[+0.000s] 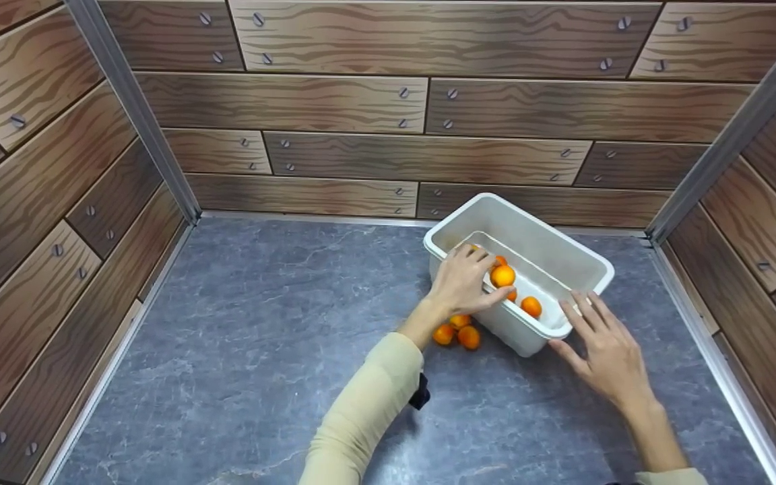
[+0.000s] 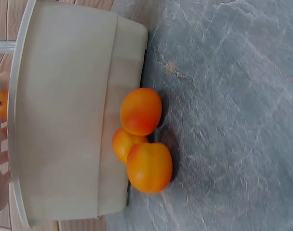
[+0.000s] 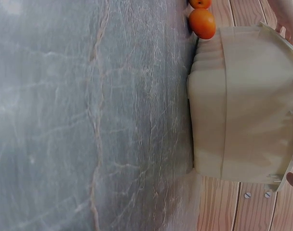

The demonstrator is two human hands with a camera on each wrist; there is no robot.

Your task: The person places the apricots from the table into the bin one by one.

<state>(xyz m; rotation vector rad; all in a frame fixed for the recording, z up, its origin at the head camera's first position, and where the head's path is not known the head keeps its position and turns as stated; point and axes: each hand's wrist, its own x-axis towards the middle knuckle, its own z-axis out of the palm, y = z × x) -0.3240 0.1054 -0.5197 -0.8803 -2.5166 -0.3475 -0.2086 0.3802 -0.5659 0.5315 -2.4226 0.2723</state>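
A pale grey plastic bin (image 1: pixel 486 323) stands at an angle near the back wall. My left hand (image 1: pixel 462 279) reaches over its near-left rim. Its curled fingers and thumb are about a smooth orange-coloured fruit (image 1: pixel 502 276), above others in the bin. One more fruit (image 1: pixel 531 307) lies on the bin floor, towards the right. My right hand (image 1: pixel 607 353) has straight, spread fingers at the bin's right end, fingertips at the rim. Beneath my left wrist, several reddish-orange fruits (image 2: pixel 149 167) rest on the floor against the bin's outer side.
Wood-plank-patterned walls (image 1: pixel 334 101) with metal corner strips (image 1: pixel 139 114) enclose the grey marbled floor (image 1: pixel 280 303). The bin's far-left corner comes close to the back wall.
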